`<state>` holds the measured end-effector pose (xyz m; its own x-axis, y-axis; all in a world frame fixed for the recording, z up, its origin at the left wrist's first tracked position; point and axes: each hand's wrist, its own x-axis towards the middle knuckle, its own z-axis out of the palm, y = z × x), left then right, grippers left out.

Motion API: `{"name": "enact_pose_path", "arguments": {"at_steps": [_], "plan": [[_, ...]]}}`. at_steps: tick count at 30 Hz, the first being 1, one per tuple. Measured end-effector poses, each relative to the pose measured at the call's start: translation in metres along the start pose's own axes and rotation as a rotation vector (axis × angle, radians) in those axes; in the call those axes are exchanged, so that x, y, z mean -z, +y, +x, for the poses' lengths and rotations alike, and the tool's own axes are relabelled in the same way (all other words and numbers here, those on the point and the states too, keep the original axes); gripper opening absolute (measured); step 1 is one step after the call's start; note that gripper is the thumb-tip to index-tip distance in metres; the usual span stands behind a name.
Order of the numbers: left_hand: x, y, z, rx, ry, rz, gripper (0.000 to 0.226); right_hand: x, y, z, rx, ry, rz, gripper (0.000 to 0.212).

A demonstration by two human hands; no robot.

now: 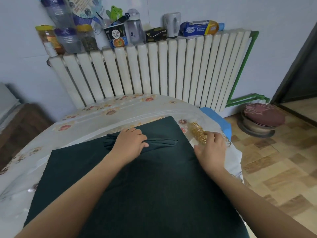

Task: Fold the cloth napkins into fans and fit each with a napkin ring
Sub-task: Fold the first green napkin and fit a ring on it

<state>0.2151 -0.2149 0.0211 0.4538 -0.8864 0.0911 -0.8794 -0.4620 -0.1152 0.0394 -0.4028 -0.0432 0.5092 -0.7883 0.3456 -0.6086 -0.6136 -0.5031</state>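
Partly hidden — rings [199, 133] (count unclear) under right hand [211, 148]

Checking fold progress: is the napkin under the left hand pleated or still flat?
Pleated. The dark green napkin is gathered into a narrow ridged strip, gripped by the left hand, lying on a flat green cloth.

A white radiator [154, 69] lines the pale wall [223, 12]; jars crowd its top, green pipe [240, 69] at its right, parquet floor [283, 169] beyond.
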Motion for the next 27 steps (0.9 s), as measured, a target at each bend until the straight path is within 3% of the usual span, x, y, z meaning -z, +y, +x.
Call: {"name": "enact_pose_path", "arguments": {"at_steps": [4, 10, 14, 19, 27], "plan": [[-0.007, -0.002, 0.024, -0.042, 0.025, -0.045, 0.036, -0.006, 0.014, 0.024, -0.141, -0.079, -0.128, 0.056], [-0.008, -0.008, 0.03, -0.068, 0.025, -0.07, 0.035, -0.005, 0.015, 0.028, -0.165, -0.122, -0.154, 0.051], [0.005, -0.015, 0.012, -0.063, 0.007, -0.069, 0.036, 0.006, 0.009, 0.016, -0.187, -0.061, -0.028, 0.061], [0.023, -0.02, -0.019, -0.033, 0.001, -0.064, 0.036, 0.023, -0.01, -0.019, -0.063, -0.019, 0.192, 0.046], [0.034, -0.017, -0.084, -0.001, 0.019, -0.155, 0.033, 0.046, -0.061, -0.076, 0.088, -0.322, 0.576, 0.038]]}}
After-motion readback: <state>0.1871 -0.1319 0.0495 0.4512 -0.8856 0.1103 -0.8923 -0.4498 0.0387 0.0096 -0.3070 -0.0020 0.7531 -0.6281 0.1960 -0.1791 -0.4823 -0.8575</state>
